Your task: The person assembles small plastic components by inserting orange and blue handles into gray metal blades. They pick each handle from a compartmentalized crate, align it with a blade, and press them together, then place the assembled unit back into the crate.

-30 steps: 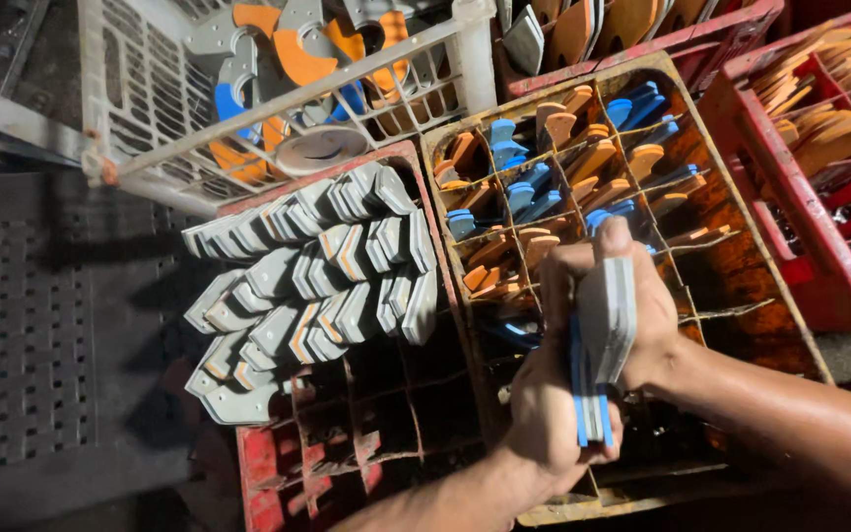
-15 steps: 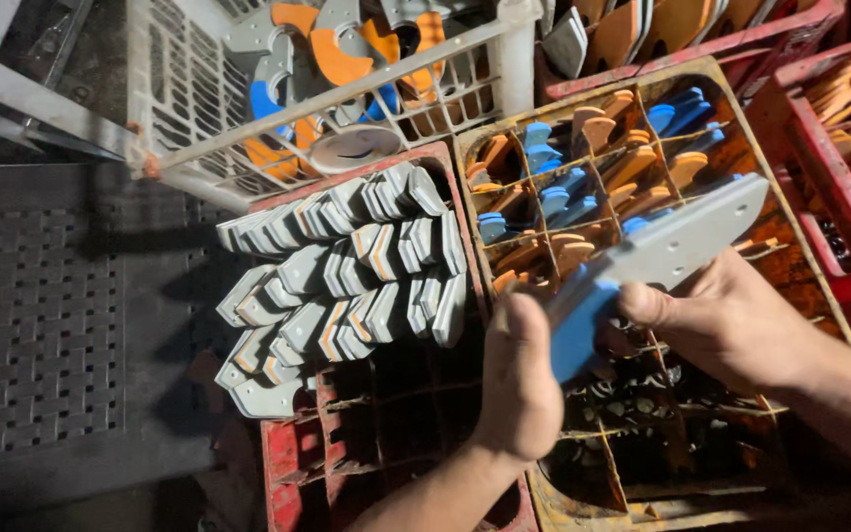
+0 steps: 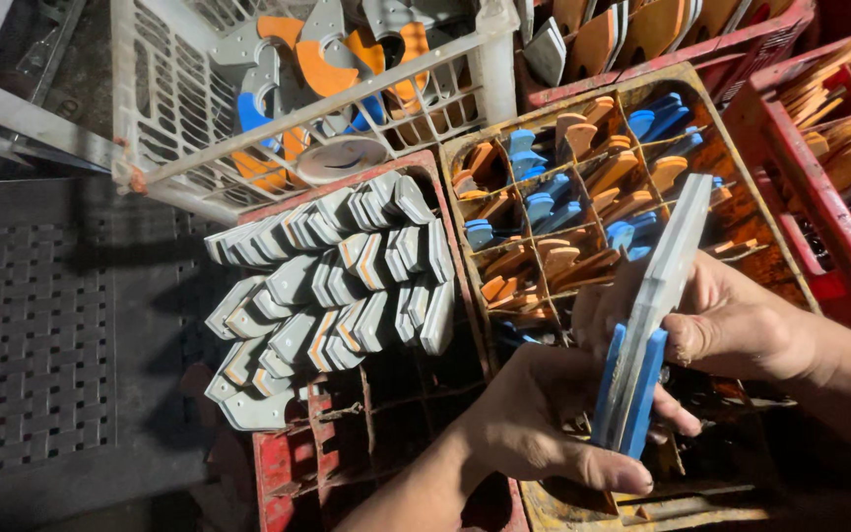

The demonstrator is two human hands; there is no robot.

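yellow crate (image 3: 741,187): orange and blue pieces in cells | red crate (image 3: 293,473) left of it: grey pieces (image 3: 337,276) | above it, right hand (image 3: 741,325) and left hand (image 3: 544,424) grip closed on grey-blue stack (image 3: 647,325)

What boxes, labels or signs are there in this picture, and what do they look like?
No labels, signs or screens show; only open crates.
White crate: top left, lattice-walled plastic, holding orange, grey and blue pieces.
Red crate: centre bottom, divided into cells, with grey pieces stacked on top.
Yellowish crate: centre right, worn, gridded cells with orange and blue pieces.
Two more red crates: top and right edges.
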